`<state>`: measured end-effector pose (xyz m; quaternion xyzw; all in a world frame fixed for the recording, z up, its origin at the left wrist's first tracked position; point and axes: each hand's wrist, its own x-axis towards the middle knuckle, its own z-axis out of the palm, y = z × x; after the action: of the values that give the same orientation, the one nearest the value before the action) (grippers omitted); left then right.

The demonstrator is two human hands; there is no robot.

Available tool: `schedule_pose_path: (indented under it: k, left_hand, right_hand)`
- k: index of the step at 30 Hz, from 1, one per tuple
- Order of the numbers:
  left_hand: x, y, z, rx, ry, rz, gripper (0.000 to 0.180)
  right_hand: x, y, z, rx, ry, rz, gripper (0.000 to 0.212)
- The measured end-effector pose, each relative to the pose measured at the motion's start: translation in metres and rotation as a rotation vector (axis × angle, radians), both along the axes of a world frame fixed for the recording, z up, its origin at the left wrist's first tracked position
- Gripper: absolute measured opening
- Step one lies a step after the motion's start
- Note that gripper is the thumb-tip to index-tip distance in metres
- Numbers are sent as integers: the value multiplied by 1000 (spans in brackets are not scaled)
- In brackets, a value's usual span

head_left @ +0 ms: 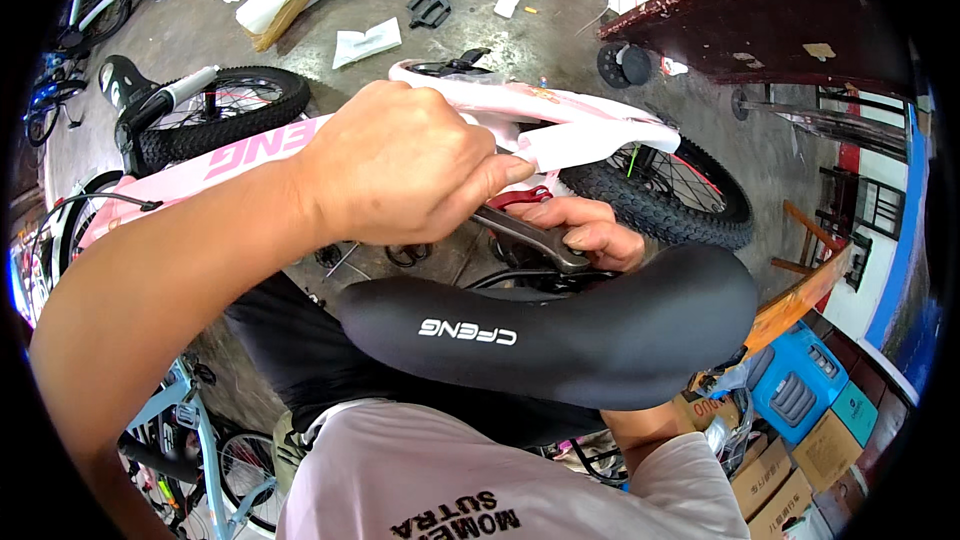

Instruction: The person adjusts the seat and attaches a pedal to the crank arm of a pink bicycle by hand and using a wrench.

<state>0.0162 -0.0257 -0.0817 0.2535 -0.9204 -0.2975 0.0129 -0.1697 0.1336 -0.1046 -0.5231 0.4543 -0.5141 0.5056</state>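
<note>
My left hand (400, 165) is closed in a fist around the handle of a grey metal wrench (530, 237), above a pink bicycle frame (180, 172). At the wrench's far end, the bent fingers of my right hand (605, 233) hold its head, just beyond the saddle. The black bicycle saddle (560, 340) lies across in front of me and hides my right wrist and the parts beneath it. Between my hands shows a red clamp lever (522, 197). White wrapping (600, 143) covers part of the frame. Whatever the wrench's jaw touches is hidden.
A knobby wheel (700, 195) is on the right, another wheel (225, 110) on the left. On the floor lie a black pedal (430, 9) and white paper (366, 42). A light-blue bicycle (205, 430) stands lower left; cardboard boxes (765, 475) and a blue case (800, 380) are lower right.
</note>
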Motion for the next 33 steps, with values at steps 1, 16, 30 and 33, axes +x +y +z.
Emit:
schedule_pose_path:
  k: [1, 16, 30, 33]
  left_hand:
    - [-3, -5, -13, -1, 13, -7, 42]
    - [-8, 0, 44, -171, -78, 36, 47]
    - [-1, 46, 93, -523, -162, -47, 40]
    - [-10, 46, 87, -397, -279, 57, 45]
  right_hand:
    - [-1, -2, 2, -2, 17, 22, 39]
    - [-7, 3, -11, 248, -334, -64, 56]
    - [3, 6, -19, -176, -235, -68, 31]
    - [2, 8, -27, -127, -295, -88, 33]
